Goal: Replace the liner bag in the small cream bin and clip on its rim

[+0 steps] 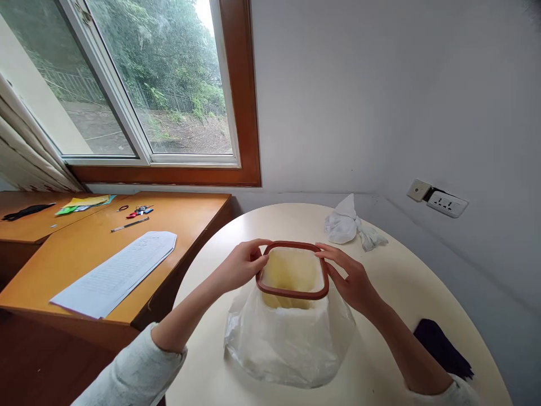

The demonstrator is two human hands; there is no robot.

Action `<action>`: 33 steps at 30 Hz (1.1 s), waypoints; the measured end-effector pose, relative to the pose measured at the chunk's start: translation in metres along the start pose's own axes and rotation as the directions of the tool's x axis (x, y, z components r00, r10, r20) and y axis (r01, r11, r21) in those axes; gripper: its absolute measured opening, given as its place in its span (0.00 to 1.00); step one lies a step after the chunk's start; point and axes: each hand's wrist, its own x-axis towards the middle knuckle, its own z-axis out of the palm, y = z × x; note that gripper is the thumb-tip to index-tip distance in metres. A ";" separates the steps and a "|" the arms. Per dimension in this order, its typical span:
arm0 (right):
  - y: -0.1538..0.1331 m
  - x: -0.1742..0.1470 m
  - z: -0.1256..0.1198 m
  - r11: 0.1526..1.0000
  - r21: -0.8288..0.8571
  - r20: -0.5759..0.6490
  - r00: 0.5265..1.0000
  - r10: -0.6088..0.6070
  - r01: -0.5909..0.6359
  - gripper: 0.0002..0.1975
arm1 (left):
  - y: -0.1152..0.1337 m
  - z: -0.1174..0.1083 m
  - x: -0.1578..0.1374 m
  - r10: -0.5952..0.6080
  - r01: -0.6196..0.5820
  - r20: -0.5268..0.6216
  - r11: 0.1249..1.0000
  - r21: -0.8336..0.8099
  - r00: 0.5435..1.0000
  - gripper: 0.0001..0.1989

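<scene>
A brown rounded-square rim ring (pixel 292 294) lies around the mouth of a yellowish bin (pixel 291 272). A translucent white plastic bag (pixel 289 347) lines the opening and hangs loosely down over the outside, hiding most of the bin. At the ring's left side, my left hand (pixel 244 263) grips it between thumb and fingers. My right hand (pixel 351 276) has its fingers on the ring's right edge and far right corner, with the thumb below them. The bin stands upright on a round cream table (pixel 203 316).
Knotted white plastic bags (pixel 341 221) sit at the table's far right, and a dark folded cloth (pixel 442 347) near its right edge. On the wooden desk (pixel 194 225) at left are papers (pixel 122 270), a pen (pixel 130 224) and keys (pixel 140 211). A wall socket (pixel 447 203) is at right.
</scene>
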 end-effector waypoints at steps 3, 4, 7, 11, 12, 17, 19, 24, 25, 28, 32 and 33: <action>0.002 -0.003 0.002 0.999 0.020 0.018 0.999 0.032 -0.033 0.15 | -0.003 0.008 -0.004 0.018 -0.015 -0.055 0.999 0.052 0.998 0.21; 0.002 -0.003 0.003 0.999 0.021 0.018 0.999 0.037 -0.038 0.16 | -0.004 0.010 -0.005 0.024 -0.019 -0.069 0.997 0.071 0.997 0.21; 0.001 -0.005 0.003 0.999 0.018 0.009 0.999 0.037 -0.037 0.16 | -0.006 0.015 -0.008 0.041 -0.032 -0.089 0.995 0.097 0.995 0.21; -0.001 -0.007 0.001 1.000 -0.018 0.025 0.999 0.022 -0.022 0.17 | -0.007 0.018 -0.012 0.048 -0.037 -0.104 0.994 0.106 0.993 0.21; -0.002 -0.008 0.001 0.999 -0.031 0.033 0.999 0.021 -0.020 0.16 | -0.008 0.018 -0.013 0.046 -0.035 -0.100 0.993 0.113 0.994 0.21; -0.001 -0.011 0.002 0.998 -0.060 0.056 0.998 0.030 -0.027 0.16 | -0.012 0.021 -0.015 0.034 -0.018 -0.109 0.990 0.140 0.993 0.21; 0.000 -0.012 0.003 0.997 -0.067 0.054 0.998 0.032 -0.029 0.16 | -0.013 0.022 -0.016 0.029 -0.014 -0.110 0.990 0.139 0.994 0.22; 0.001 -0.014 0.008 0.985 -0.169 0.036 0.999 -0.023 0.028 0.20 | -0.014 0.026 -0.018 -0.025 0.039 -0.097 0.989 0.146 0.995 0.22; 0.001 -0.015 0.009 0.979 -0.200 0.034 0.999 -0.042 0.048 0.21 | -0.014 0.027 -0.019 -0.033 0.047 -0.093 0.987 0.151 0.995 0.22; 0.002 -0.018 0.013 0.954 -0.283 0.037 0.995 -0.092 0.098 0.23 | -0.012 0.028 -0.021 -0.044 0.058 -0.080 0.983 0.175 0.996 0.21; 0.001 -0.019 0.014 0.926 -0.355 0.044 0.991 -0.124 0.131 0.25 | -0.010 0.028 -0.023 -0.036 0.050 -0.063 0.968 0.246 0.997 0.21; 0.001 -0.019 0.014 0.919 -0.370 0.045 0.991 -0.126 0.134 0.25 | -0.010 0.028 -0.022 -0.024 0.042 -0.068 0.960 0.278 0.997 0.21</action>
